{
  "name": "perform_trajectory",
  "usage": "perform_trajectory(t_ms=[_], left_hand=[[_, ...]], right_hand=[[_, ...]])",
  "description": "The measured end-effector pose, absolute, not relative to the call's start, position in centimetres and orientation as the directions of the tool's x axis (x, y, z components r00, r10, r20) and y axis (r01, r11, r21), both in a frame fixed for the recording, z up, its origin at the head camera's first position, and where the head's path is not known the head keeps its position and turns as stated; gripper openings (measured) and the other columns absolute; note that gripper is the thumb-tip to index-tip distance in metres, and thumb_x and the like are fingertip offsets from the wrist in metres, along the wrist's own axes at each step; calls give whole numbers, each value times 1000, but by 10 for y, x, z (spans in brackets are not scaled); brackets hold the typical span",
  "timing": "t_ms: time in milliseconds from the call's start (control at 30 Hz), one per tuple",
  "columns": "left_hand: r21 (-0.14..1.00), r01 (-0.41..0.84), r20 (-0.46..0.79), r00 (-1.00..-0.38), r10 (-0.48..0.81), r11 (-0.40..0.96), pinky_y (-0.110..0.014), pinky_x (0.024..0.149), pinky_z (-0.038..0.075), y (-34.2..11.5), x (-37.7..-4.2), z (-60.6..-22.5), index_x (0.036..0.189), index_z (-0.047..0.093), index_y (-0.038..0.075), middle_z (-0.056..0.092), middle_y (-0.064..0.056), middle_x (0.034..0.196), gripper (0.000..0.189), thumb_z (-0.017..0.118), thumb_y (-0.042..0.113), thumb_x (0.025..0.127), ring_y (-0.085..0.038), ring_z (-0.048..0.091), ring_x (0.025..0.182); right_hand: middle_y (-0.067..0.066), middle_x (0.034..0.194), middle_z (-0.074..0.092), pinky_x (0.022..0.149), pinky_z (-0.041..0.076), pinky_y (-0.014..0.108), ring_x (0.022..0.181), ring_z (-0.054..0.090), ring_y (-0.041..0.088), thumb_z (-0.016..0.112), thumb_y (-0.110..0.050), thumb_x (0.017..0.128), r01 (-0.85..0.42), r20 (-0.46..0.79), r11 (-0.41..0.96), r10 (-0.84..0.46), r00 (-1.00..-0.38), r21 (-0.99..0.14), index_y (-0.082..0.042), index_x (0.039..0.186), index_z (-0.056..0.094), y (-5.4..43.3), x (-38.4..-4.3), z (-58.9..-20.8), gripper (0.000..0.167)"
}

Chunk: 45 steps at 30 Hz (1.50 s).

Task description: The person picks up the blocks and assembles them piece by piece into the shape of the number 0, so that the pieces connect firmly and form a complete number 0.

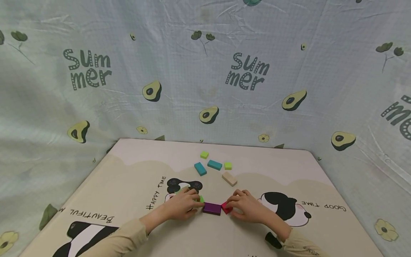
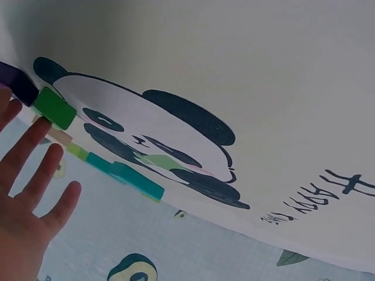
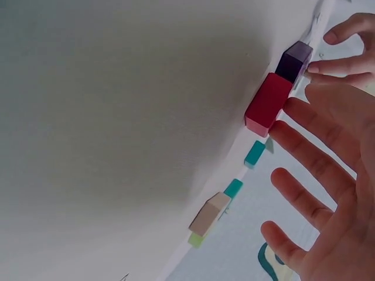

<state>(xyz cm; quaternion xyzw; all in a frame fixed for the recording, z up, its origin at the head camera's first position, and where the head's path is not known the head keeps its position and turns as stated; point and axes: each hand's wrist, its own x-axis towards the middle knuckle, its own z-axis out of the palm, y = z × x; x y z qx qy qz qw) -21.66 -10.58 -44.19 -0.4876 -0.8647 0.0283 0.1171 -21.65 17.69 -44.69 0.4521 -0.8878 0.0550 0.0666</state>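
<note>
A purple block (image 1: pixel 212 208) lies on the table between both hands, with a red block (image 1: pixel 226 207) at its right end and a green block (image 1: pixel 201 199) at its left. My left hand (image 1: pixel 183 205) is beside the green block; in the left wrist view a fingertip appears to touch that green block (image 2: pixel 54 108), its fingers spread. My right hand (image 1: pixel 248 207) is at the red block. Its fingers look extended in the right wrist view, with fingertips against the red block (image 3: pixel 269 104). Part of the green block is hidden behind the left fingers in the head view.
Farther back lie a beige block (image 1: pixel 229 179), two teal blocks, one to the left (image 1: pixel 200 169) and one to the right (image 1: pixel 214 164), and two lime cubes, one far (image 1: pixel 204 155) and one nearer (image 1: pixel 228 165). A printed curtain (image 1: pixel 179 71) hangs behind the panda-patterned table (image 1: pixel 257 157).
</note>
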Motion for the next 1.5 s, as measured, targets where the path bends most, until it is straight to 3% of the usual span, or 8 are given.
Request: perform_trajectory(t_ms=[533, 767, 1067, 1500], left_hand=[[-180, 848, 217, -460, 861, 499, -34, 80, 42, -108, -213, -448, 111, 63, 25, 61, 5, 100, 28, 58, 23, 83, -13, 50, 92], [-149, 854, 216, -464, 859, 498, -41, 85, 42, -108, -213, -449, 112, 62, 25, 61, 4, 102, 29, 57, 22, 84, -15, 50, 94], [-185, 845, 197, -467, 862, 501, -34, 82, 41, -107, -214, -447, 111, 62, 27, 61, 6, 100, 27, 58, 24, 84, -13, 49, 94], [-173, 843, 191, -479, 857, 509, -41, 87, 43, -106, -213, -445, 112, 61, 27, 61, 5, 100, 28, 58, 24, 84, -15, 50, 96]], right_hand=[[-8, 100, 59, 85, 36, 36, 96, 45, 10, 61, -28, 82, -788, 143, 602, -775, -616, -131, -25, 97, 63, 177, -218, -450, 15], [-7, 97, 59, 86, 37, 38, 97, 46, 11, 61, -27, 82, -797, 160, 592, -781, -604, -119, -24, 95, 63, 177, -220, -451, 14], [-8, 96, 59, 85, 36, 36, 96, 47, 11, 61, -27, 82, -812, 187, 574, -790, -583, -104, -24, 98, 63, 178, -223, -450, 16], [-8, 97, 60, 82, 38, 39, 96, 47, 11, 63, -22, 81, -790, 257, 601, -749, -610, -122, -23, 96, 64, 188, -242, -454, 15]])
